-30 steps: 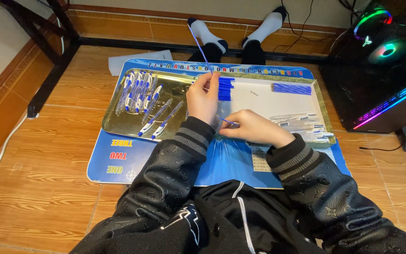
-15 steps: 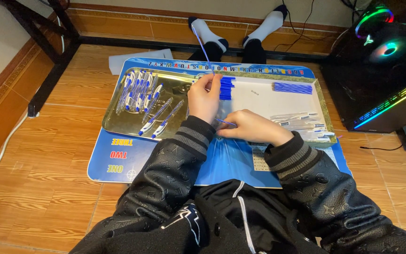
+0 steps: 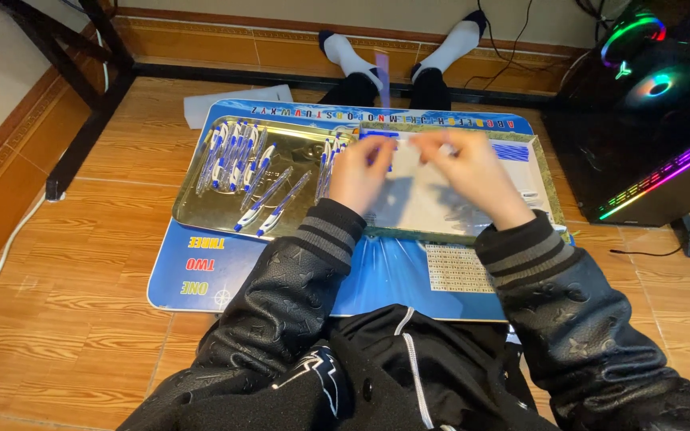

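Overhead, my left hand and right hand pinch a slim blue-and-clear pen above the metal tray. I judge it light, stiff, slippery; best gripped mid-barrel. More pens lie left.

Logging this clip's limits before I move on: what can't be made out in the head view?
- Left hand and right hand: motion-blurred, so whatever the fingers pinch is unreadable.
- Metal tray: its middle is hidden behind both hands.
- Blue mat: near edge covered by the black jacket.
- Pens: tips too small.
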